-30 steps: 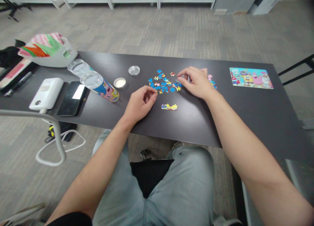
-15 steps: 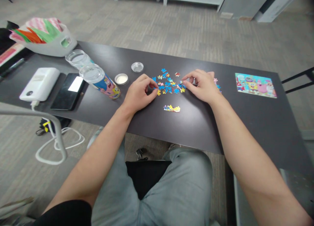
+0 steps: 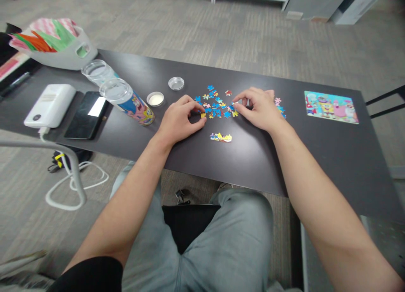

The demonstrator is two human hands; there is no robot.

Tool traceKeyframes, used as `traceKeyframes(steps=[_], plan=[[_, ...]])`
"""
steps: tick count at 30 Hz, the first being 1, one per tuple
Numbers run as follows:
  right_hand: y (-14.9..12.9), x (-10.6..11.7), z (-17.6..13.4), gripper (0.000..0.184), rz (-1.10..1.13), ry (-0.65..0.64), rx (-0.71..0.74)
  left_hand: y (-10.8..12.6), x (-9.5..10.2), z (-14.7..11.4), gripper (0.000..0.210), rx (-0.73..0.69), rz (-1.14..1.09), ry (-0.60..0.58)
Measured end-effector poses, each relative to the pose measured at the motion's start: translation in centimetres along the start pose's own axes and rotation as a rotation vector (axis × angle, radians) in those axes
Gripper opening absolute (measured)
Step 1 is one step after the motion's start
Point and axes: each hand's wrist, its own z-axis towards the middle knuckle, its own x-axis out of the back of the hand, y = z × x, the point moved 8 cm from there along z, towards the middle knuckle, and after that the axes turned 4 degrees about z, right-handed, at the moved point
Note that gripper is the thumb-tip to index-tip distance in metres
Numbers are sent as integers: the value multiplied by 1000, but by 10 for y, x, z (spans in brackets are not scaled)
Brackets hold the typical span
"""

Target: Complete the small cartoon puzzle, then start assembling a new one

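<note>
a: what is seen between the hands?

b: a loose heap of puzzle pieces (image 3: 218,113) is spread on the dark table (image 3: 253,152). it is mostly blue, with some yellow, pink and red mixed in.

a: how is the left hand (image 3: 180,119) held?

b: it is held at the left edge of the heap. the thumb and first finger are curved toward the pieces, and a small gap is seen between their tips. a yellow piece (image 3: 203,115) is seen right at those tips. whether it is pinched or just touched cannot be told.

a: and the right hand (image 3: 257,108)?

b: it is held at the right edge of the heap. its thumb and first finger are held close together, just beside some blue pieces. whether a piece is caught there cannot be told, as the spot is too small. a second bunch of pieces (image 3: 277,101) is partly hidden behind that hand.

a: is anything put together?

b: a short strip (image 3: 220,137) is seen nearer the lap, apart from the heap and from both hands. lots of yellow is shown on it.

a: what is set around?

b: a bright picture card (image 3: 331,107) is laid well to the right. past the left hand, a small tin (image 3: 155,99), a clear lid (image 3: 176,83) and a cartoon tube (image 3: 139,108) are seen.
</note>
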Motion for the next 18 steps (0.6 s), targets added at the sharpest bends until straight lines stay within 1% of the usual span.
traceKeyframes(steps=[8,15,18], plan=[[5,0,1,18,-12,17,-2,0,1,1,20,-17,-33,19],[14,12,2,21,8,169,-105,-8,3,3,17,-2,-69,59],[17,13,1,19,14,195,-133,-8,4,3,16,-16,-88,56]])
